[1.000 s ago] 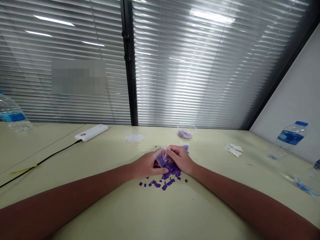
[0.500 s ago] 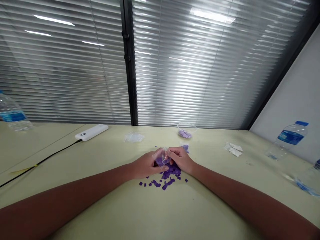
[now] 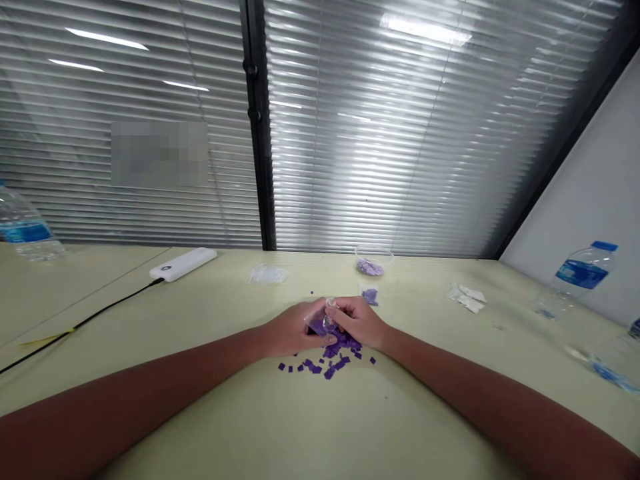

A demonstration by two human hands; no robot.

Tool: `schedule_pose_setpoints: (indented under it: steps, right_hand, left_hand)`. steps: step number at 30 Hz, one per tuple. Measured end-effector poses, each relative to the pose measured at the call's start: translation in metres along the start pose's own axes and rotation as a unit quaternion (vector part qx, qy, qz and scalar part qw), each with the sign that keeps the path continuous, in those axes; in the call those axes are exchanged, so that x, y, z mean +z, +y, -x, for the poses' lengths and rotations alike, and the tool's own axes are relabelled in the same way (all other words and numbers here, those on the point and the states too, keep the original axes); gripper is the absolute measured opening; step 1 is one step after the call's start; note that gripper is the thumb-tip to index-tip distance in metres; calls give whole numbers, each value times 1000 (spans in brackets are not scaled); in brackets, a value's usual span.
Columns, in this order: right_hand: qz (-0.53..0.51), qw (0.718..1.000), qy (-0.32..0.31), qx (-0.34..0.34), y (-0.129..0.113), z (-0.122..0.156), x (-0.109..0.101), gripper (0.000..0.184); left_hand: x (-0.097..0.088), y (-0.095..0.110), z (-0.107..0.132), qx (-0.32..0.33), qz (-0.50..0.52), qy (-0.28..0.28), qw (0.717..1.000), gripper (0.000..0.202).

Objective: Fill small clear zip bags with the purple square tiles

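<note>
Between my hands is a small clear plastic bag, its film creased and shiny. My left hand grips it from the left, the thumb lying low over the front. From the right, my right hand pinches at the top of the bag with fingertips together. Dark purple paper squares lie in a loose pile under and in front of the hands, with several scattered toward me. Whether any squares are inside the bag is hard to make out. Behind my right hand lies a small clear bag with lighter purple pieces.
Farther back stand a round clear container with pale purple pieces and a stack of clear bags. A white power bank with a black cable lies left. Crumpled white tissue and a water bottle are right.
My right fingers have shifted slightly down and left over the bag's top, and its film looks more bunched. The filled bag behind shows more fully.
</note>
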State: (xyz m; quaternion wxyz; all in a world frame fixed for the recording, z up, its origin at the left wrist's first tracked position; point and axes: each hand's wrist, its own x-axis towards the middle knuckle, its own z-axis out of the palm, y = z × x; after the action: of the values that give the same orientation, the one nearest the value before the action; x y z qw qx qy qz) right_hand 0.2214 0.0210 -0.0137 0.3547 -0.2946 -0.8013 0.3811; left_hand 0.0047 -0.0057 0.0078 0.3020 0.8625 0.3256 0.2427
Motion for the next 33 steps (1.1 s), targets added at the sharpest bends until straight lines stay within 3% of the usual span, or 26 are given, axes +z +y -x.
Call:
schedule_pose_setpoints:
  steps: [33]
  right_hand:
    - [-4, 1000, -10, 7, 4, -1, 0, 49]
  left_hand:
    - [0, 2, -1, -13, -32, 2, 999, 46]
